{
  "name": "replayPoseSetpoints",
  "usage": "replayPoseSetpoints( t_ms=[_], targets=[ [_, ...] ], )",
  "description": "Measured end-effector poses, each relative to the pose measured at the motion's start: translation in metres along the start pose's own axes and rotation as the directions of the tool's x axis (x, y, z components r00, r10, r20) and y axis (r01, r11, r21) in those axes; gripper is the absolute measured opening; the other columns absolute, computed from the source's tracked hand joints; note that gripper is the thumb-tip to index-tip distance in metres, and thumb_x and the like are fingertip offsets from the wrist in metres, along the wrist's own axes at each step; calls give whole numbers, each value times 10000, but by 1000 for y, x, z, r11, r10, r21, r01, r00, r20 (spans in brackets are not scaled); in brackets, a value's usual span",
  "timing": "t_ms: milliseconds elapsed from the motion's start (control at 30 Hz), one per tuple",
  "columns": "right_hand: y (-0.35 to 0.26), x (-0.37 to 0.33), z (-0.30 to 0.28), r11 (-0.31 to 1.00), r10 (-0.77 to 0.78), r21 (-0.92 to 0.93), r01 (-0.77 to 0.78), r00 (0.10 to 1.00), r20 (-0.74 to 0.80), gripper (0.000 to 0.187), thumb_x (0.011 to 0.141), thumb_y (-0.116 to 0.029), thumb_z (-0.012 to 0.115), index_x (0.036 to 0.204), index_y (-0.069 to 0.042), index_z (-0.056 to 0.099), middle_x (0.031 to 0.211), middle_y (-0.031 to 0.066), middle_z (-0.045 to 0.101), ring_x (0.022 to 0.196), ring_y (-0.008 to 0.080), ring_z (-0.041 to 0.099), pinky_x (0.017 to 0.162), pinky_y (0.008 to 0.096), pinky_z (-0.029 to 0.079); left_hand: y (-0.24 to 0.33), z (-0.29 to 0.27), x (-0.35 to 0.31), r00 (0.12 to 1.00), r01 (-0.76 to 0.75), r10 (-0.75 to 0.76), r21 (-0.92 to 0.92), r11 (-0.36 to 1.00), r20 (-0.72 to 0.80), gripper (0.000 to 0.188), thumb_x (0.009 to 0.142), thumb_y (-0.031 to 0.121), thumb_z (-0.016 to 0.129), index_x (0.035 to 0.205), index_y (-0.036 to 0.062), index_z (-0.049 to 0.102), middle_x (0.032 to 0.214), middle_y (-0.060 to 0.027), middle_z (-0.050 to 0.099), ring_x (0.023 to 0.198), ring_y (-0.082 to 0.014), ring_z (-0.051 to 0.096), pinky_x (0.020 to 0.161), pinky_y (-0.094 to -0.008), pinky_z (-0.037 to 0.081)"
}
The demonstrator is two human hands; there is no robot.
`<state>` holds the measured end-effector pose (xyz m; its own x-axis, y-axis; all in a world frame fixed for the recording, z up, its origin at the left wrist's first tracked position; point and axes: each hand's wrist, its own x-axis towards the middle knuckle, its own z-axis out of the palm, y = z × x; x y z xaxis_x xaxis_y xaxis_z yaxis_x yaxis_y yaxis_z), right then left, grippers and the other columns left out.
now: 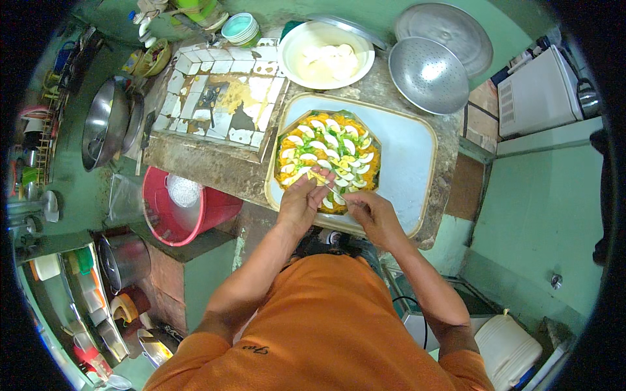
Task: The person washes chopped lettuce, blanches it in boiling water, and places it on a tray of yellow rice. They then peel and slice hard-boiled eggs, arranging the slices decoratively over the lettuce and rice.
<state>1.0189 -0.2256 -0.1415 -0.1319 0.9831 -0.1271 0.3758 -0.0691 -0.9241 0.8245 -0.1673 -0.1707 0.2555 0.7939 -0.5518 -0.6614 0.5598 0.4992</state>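
A large round dish of orange noodles (pixel 285 151) is topped with sliced boiled eggs (pixel 331 139) and chopped greens. It sits on the left part of a pale blue tray (pixel 407 169) with a tan rim. Over its near edge, my left hand (pixel 301 203) pinches a small yellow-and-white piece of boiled egg (pixel 317 176) in its fingertips. My right hand (pixel 373 215), closed, grips a thin metal utensil (pixel 336 193) whose tip points at that piece. Fingers hide its handle, so whether it is a knife or a spoon is unclear.
Behind the tray stand a white basin (pixel 293 70) with pale pieces inside and a metal colander (pixel 427 75). A tiled sink area (pixel 241 122) with broken tiles lies to the left. Below it is a red tub (pixel 151 208). Stacked bowls (pixel 240 29) stand at the back.
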Motion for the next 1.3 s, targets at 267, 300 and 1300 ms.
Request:
replayPoseSetpoints(
  t_ms=[267,300,1300],
  targets=[
    [16,51,9,993,31,-115,-34,999,-23,242,938,-127,554,1131,-8,636,958,140,685,678,227,637,632,346,519,14,-10,42,982,39,-57,-103,994,-179,253,992,7,385,1225,-27,477,1200,-221,553,1168,-356,561,1009,-482,497],
    [12,56,9,989,128,-81,-127,992,10,257,953,-133,532,1147,5,630,943,123,691,592,156,633,568,311,524,13,-9,44,982,16,-29,-70,997,-187,256,993,9,385,1229,-29,476,1203,-229,551,1173,-359,556,1012,-484,495],
    [-3,19,-43,986,70,-105,-130,891,-448,262,928,-167,574,1146,-42,649,1005,135,690,871,228,642,800,357,498,119,-96,-34,973,-105,195,518,849,-122,512,960,304,497,1378,14,439,1372,-130,497,1255,-259,494,1024,-426,426]
  ],
)
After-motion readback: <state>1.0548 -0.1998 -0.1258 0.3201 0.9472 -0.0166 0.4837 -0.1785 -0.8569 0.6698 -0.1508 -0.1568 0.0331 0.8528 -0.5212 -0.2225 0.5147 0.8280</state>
